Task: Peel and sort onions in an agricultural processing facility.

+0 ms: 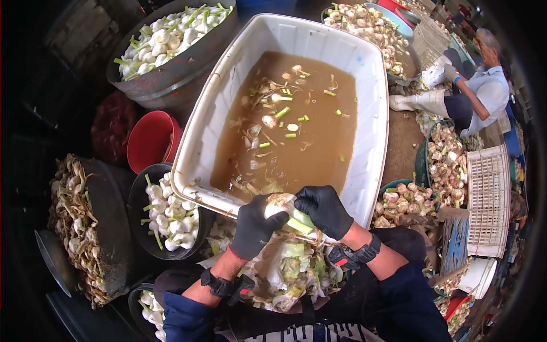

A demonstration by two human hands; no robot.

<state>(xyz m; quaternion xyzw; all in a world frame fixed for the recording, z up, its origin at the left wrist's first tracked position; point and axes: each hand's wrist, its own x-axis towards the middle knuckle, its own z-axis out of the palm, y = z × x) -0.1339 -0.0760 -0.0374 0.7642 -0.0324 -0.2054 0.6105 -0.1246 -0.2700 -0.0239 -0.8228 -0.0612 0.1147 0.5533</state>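
A garlic bulb with a thick green stem is held over the near rim of a white plastic tub. My left hand, in a black glove, grips the bulb with the thumb across its side. My right hand, also gloved in black, is closed on the loose outer skin beside the stem. Brown water partly fills the tub, with a few bulbs, cut green stem pieces and shreds of skin floating in it. Peeled garlic skins are heaped between my forearms.
Peeled garlic fills a black bucket and a large metal tub at left. Near them are a red bucket and a tub of unpeeled garlic. At right, a person sits among garlic baskets and a white plastic crate.
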